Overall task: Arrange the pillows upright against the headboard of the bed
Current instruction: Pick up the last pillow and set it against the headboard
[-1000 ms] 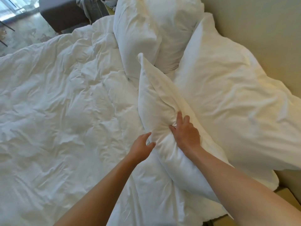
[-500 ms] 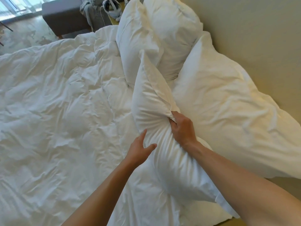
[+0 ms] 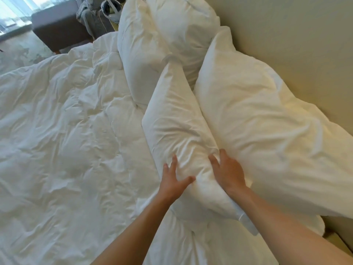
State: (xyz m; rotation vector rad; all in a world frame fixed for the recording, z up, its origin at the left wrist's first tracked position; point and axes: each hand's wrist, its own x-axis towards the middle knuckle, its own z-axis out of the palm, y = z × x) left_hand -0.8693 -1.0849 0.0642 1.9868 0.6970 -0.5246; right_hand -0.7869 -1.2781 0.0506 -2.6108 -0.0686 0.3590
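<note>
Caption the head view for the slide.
Both hands, left hand and right hand, press the front pillow upright against the large pillow behind it.

Both bare forearms reached forward, left hand [image 3: 172,178] spread flat with fingers splayed and thumb out, right hand [image 3: 228,172] palm down, fingers curled and pressing in, hands near each other
</note>
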